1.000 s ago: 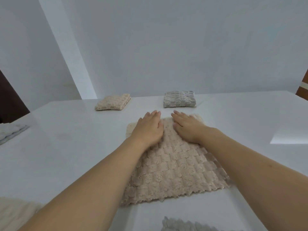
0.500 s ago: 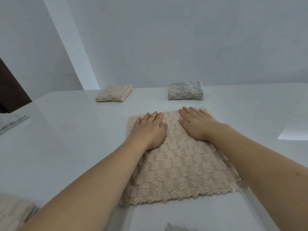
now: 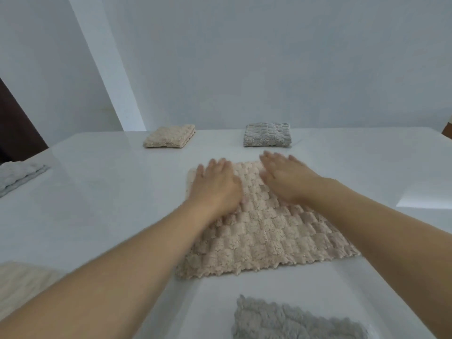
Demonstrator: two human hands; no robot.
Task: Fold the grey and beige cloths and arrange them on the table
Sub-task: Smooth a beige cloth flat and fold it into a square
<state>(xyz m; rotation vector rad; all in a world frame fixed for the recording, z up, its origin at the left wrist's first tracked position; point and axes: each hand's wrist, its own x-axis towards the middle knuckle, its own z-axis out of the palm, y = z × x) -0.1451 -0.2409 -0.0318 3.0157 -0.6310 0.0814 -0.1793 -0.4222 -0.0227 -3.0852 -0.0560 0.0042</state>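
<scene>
A beige cloth [image 3: 264, 223] lies spread flat on the white table [image 3: 102, 192], and I take it as my landmark; both my hands rest on its far half, palms down; my left hand [image 3: 215, 187] lies near the cloth's far left corner, its fingers straight and close together, reaching just past the far edge (their tips are blurred, so I cannot tell how far); my right hand [image 3: 286, 179] lies beside it toward the far right, fingers likewise straight and only slightly fanned, pinching nothing; a narrow strip of cloth shows between the two hands; the near edge of the cloth is scalloped and lies bare. Beyond the cloth, well apart from it to the far left, sits a folded beige cloth [image 3: 170, 136]; beyond it to the far right, nearer my right fingertips, sits a folded grey cloth [image 3: 267, 134]. On the near side of the spread cloth, apart from it, lies an unfolded grey cloth [image 3: 293, 319], cut by the bottom of the view; far to the left of the spread cloth a pale grey cloth [image 3: 19, 174] lies at the table's edge; nearer to me on that side is another beige cloth [image 3: 22, 282], blurred.
</scene>
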